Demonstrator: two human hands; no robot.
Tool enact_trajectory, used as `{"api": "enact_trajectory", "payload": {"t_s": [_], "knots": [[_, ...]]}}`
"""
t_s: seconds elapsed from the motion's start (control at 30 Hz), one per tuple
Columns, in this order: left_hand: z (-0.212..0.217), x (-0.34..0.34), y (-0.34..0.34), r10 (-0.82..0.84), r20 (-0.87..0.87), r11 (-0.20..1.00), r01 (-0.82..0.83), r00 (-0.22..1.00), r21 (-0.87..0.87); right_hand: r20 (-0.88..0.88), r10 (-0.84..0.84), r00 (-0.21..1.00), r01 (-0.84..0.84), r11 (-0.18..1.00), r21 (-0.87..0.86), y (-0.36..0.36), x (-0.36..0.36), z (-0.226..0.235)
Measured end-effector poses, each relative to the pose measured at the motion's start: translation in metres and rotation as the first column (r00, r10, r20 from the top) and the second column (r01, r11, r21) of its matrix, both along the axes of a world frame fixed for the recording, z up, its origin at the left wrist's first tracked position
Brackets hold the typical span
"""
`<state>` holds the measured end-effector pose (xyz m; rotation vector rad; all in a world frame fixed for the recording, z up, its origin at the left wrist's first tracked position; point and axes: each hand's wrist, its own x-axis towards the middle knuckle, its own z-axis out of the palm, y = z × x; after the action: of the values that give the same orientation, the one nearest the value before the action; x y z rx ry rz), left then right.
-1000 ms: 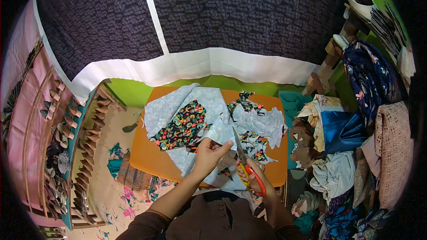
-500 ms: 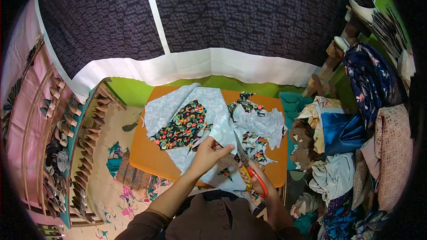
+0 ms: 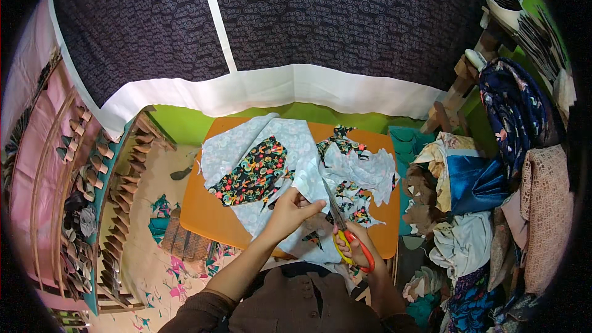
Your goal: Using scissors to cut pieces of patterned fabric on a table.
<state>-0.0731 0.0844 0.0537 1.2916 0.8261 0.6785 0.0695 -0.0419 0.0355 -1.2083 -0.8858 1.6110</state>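
Note:
A floral cloth (image 3: 251, 176), black with bright flowers on its face and pale on the back, lies folded over the orange table and hangs at the near edge. My left hand (image 3: 292, 214) pinches its pale side between thumb and fingers. To the right of that, my right hand (image 3: 356, 244) is closed round the red and yellow handles of a pair of scissors (image 3: 336, 208). The blades point away from me, along the cloth's right part. Their tips are hard to make out against the pale fabric.
Jagged cloth offcuts (image 3: 364, 169) lie on the right of the orange table (image 3: 206, 219). Racks of shoe forms (image 3: 123, 200) stand at left, with scraps (image 3: 179, 277) on the floor. Folded fabrics (image 3: 462, 246) crowd the right side. A dark patterned curtain (image 3: 357, 18) hangs behind.
The scissors' handles are spread a little wider apart in my right hand. My left hand keeps its pinch on the cloth in nearly the same place.

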Motion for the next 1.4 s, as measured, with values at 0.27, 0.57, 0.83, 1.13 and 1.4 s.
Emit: {"api": "enact_trajectory", "payload": {"t_s": [0.27, 0.57, 0.83, 1.13, 1.4], "knots": [[0.003, 0.002, -0.004, -0.090, 0.021, 0.996, 0.090, 0.996, -0.006, -0.077, -0.026, 0.997, 0.038, 0.988, 0.153, -0.002, -0.001, -0.016], [-0.001, 0.002, -0.002, -0.127, -0.123, 0.989, 0.135, 0.984, 0.063, -0.094, -0.089, 0.992, 0.081, 0.993, -0.089, -0.005, 0.001, 0.005], [-0.018, 0.009, -0.005, -0.221, 0.062, 0.974, 0.217, 0.973, 0.064, -0.113, -0.055, 0.992, 0.080, 0.970, 0.230, -0.014, 0.005, -0.017], [-0.021, 0.011, -0.006, -0.249, 0.029, 0.962, 0.244, 0.968, 0.120, -0.021, -0.087, 0.996, 0.089, 0.966, 0.243, -0.013, 0.002, -0.023], [-0.022, 0.007, -0.005, -0.220, 0.054, 0.971, 0.214, 0.974, 0.104, -0.125, -0.169, 0.978, 0.185, 0.974, 0.133, -0.020, 0.003, -0.019]]}}
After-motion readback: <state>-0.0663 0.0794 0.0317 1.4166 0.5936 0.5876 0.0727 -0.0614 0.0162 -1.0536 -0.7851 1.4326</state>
